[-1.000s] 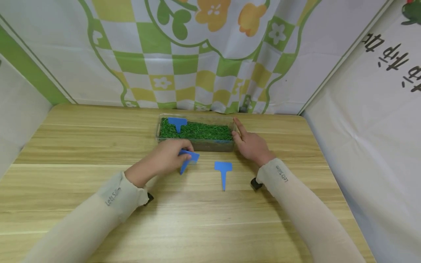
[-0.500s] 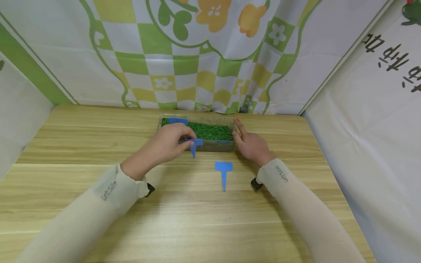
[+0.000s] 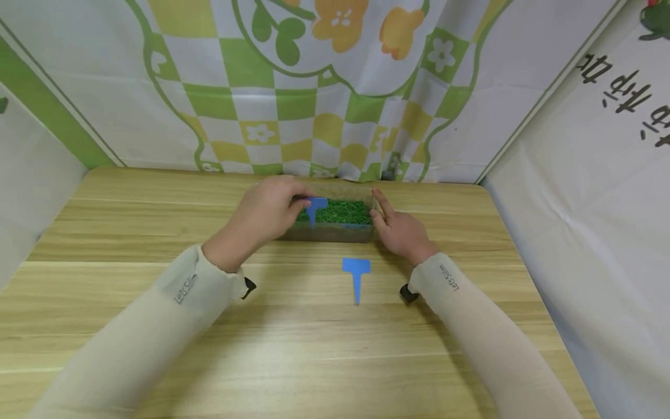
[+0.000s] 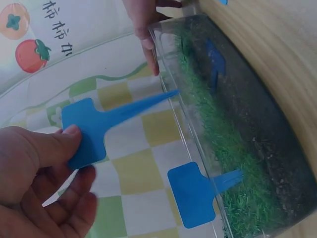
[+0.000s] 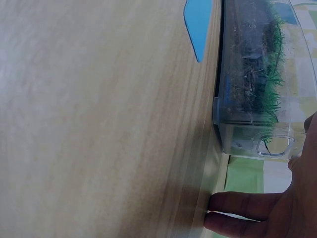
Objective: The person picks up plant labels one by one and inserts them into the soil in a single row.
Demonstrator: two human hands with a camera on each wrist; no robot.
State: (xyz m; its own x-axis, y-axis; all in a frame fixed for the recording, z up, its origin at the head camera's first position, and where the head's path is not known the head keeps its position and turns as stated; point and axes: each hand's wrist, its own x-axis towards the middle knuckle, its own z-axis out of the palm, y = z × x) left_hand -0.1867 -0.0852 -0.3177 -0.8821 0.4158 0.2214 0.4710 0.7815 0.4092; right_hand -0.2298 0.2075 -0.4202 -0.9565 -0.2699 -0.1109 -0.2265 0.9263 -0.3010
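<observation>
My left hand [image 3: 269,209] pinches a blue T-shaped plant label [image 4: 91,134] by its wide head, thumb on one face. Its stem points down over the artificial-looking green grass [image 3: 348,210] in a clear plastic box [image 3: 335,234]. The left wrist view has a second blue label, the planted one [image 4: 190,196], standing with its stem in the grass; in the head view my left hand hides it. My right hand [image 3: 403,233] touches the box's right end, its index finger straight along the rim. Two other fingers [image 5: 242,203] extend straight beside the box.
Another blue plant label [image 3: 356,273] lies flat on the wooden table [image 3: 314,361] in front of the box. A checked, flowered curtain [image 3: 293,105] hangs just behind the box. White sheets [image 3: 591,233] flank the table.
My left hand has carried the plant label from in front of the box up and away from me, over the grass. The right hand stays at the box's end.
</observation>
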